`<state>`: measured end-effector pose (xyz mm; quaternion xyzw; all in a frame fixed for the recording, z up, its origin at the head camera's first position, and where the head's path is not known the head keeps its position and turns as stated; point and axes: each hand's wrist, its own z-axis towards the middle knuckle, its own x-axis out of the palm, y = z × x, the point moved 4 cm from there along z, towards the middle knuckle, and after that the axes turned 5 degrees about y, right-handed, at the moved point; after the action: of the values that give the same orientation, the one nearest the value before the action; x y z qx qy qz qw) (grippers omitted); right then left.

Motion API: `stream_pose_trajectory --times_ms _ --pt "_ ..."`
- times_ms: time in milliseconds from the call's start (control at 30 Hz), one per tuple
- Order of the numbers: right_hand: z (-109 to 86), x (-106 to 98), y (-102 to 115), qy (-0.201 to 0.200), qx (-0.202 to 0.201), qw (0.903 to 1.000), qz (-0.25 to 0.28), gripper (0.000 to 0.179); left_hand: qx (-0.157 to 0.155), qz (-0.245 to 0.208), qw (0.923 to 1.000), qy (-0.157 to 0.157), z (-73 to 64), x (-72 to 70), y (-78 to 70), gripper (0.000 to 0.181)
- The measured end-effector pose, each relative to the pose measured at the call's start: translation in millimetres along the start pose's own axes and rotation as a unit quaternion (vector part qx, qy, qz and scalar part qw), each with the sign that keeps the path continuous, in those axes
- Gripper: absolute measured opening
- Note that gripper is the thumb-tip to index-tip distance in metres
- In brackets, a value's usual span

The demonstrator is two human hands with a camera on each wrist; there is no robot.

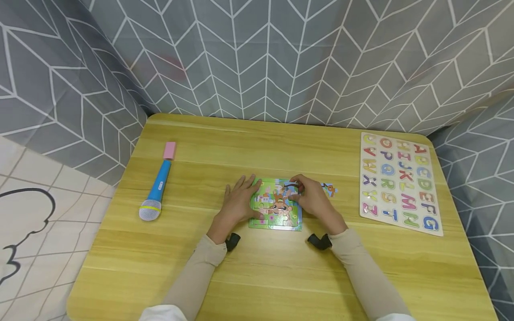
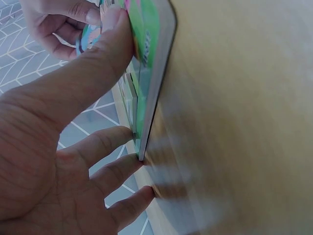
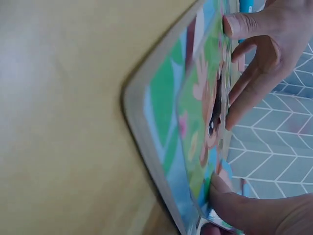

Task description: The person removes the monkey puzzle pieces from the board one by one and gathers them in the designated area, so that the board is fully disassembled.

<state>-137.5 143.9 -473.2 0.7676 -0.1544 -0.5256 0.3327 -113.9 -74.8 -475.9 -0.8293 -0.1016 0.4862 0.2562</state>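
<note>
A small jigsaw puzzle (image 1: 277, 207) with a cartoon animal lies in its flat tray (image 1: 275, 228) on the table. My left hand (image 1: 239, 200) spreads over its left side. The left thumb (image 2: 115, 36) presses on the puzzle near the lower left corner, while the other fingers reach along the tray's edge. At the upper right of the puzzle, my right hand (image 1: 315, 196) pinches a puzzle piece (image 2: 90, 35) between thumb and fingers, mostly hidden by the hand. Just right of that hand lies a loose blue and orange puzzle piece (image 1: 330, 189), partly covered.
A blue toy microphone (image 1: 159, 185) lies at the left, with a pink block (image 1: 170, 150) beyond its handle end. At the right is an alphabet board (image 1: 401, 183) with colourful letters. Grey patterned curtains (image 1: 257, 58) hang behind the wooden table (image 1: 277, 276).
</note>
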Motion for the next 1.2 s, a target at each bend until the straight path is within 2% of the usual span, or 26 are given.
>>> stream_pose_trajectory --times_ms 233,400,500,600,767,1067,1200 --pt "-6.9 2 -1 -0.025 -0.015 0.9994 0.021 0.036 0.003 -0.004 1.0 0.003 0.5 -0.4 0.3 0.111" --pt "-10.6 2 -2 -0.05 -0.059 0.9968 0.019 0.031 0.005 -0.002 1.0 0.004 -0.5 -1.6 -1.8 0.11" --pt "-11.7 3 1 -0.05 -0.083 0.9952 0.011 0.028 0.005 -0.003 1.0 0.003 -1.3 -2.0 -2.8 0.11" --pt "-11.2 5 4 -0.032 -0.095 0.9949 -0.002 0.024 0.004 -0.003 1.0 0.001 -1.8 -2.3 -3.4 0.111" --pt "-9.3 9 7 0.001 -0.091 0.9959 -0.006 0.018 -0.002 -0.004 1.0 0.002 -2.2 -2.7 -2.9 0.111" --pt "-5.7 6 6 -0.03 -0.106 0.9933 -0.036 0.02 -0.001 -0.003 1.0 0.004 -1.2 -1.7 -1.8 0.11" --pt "-3.7 7 6 -0.028 -0.103 0.9936 -0.037 0.019 -0.005 -0.001 1.0 0.005 -0.2 -1.7 -0.8 0.11"
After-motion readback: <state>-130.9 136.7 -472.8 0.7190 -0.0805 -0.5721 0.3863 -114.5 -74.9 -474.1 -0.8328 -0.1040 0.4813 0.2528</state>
